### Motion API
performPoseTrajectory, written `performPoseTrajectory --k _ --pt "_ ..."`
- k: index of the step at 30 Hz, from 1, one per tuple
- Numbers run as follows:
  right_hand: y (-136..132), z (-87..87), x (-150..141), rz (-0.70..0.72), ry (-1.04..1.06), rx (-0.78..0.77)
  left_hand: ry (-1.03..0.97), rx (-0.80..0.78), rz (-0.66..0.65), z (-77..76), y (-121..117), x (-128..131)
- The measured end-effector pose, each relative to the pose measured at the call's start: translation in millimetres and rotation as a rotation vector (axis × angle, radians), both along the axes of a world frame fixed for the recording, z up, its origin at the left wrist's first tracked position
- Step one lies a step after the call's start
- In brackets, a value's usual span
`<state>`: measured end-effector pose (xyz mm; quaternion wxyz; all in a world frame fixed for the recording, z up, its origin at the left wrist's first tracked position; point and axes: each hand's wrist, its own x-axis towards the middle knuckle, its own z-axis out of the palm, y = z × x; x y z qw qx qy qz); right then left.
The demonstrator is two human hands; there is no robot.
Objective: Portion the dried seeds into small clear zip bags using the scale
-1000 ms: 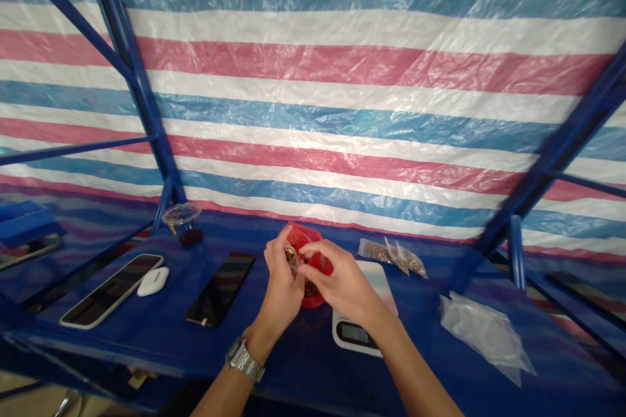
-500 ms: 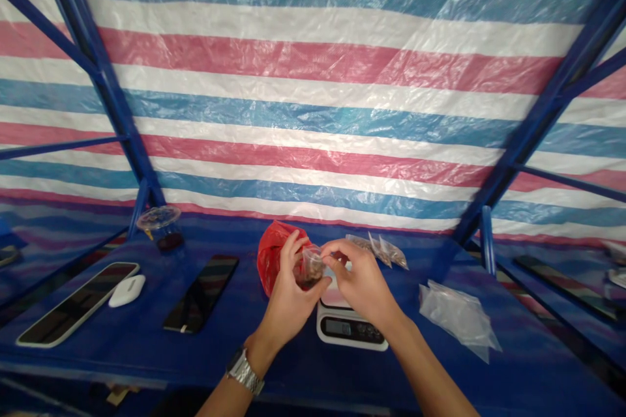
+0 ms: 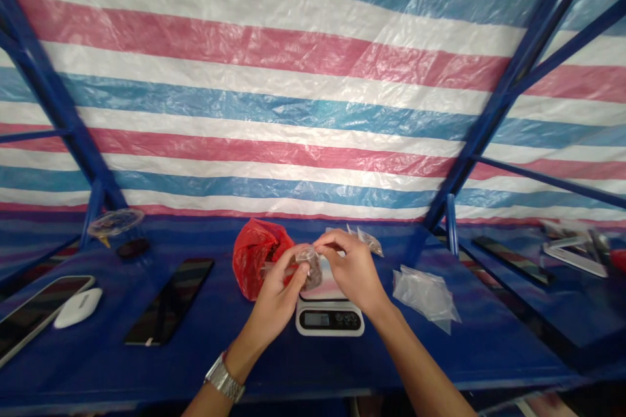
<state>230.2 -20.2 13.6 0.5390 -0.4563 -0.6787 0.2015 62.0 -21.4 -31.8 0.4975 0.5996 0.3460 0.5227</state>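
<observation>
Head view, from the left: a red plastic bag (image 3: 255, 260) stands open-mouthed beside my left hand (image 3: 278, 303); that hand's thumb and fingers are clamped on a small clear pouch (image 3: 313, 273) with brown bits inside, held up over the near part of a white scale (image 3: 330, 320); I judge the pouch light and limp, its film slick, its loose filling apt to slump if I squeeze the middle; a broad, gentle hold on the body suits it, with a firmer nip at the top edge; my right hand (image 3: 356, 273) seems to have just that nip, fingertips together at the pouch's upper right; farther right, filled packets (image 3: 372, 244) lie behind that hand, then flat clear bags (image 3: 425, 300) on the blue table (image 3: 372, 371).

Against a second ago, when both hands are at the red bag's mouth, the bag now sits off to my left; the pouch has come rightward, away from it and over the scale; the flat bags look unmoved on the table.
</observation>
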Motion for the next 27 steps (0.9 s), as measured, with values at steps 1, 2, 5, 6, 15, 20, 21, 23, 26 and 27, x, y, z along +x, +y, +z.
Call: performPoseTrajectory --k 1,2,5,6,15,20,21,23,26,27 --pt "-0.8 0.3 -0.9 0.015 -0.011 0.017 0.022 0.015 -0.01 -0.1 -0.9 -0.1" --pt "-1.5 0.6 -1.8 0.027 -0.023 0.035 0.04 0.03 -0.002 0.2 -1.6 -0.3" --pt "-2.8 1.2 -4.5 0.046 -0.042 0.083 0.053 0.048 0.101 2.7 -2.2 -1.1" --pt "-2.8 1.4 -5.2 0.046 -0.039 0.096 0.041 0.042 0.133 3.6 -2.0 -1.1" --pt "1.0 7.3 -7.2 -0.022 0.057 0.128 -0.07 -0.043 -0.033 5.9 -2.9 4.6" --pt "2.6 3.4 -10.4 0.0 0.224 0.035 -0.253 -0.176 -0.015 10.6 -5.2 5.9" --pt "3.7 0.3 -12.1 0.019 0.257 0.015 -0.294 -0.209 -0.001 9.9 -6.3 6.8" --pt "6.9 -8.4 -16.4 0.054 0.282 -0.055 -0.368 -0.28 0.047 6.3 -9.4 9.8" --pt "12.7 -23.3 -24.3 0.059 0.212 -0.2 -0.472 -0.392 0.078 -3.7 -16.0 15.9" --pt "14.6 -27.4 -27.1 0.046 0.176 -0.234 -0.502 -0.43 0.082 -7.6 -18.4 17.7"
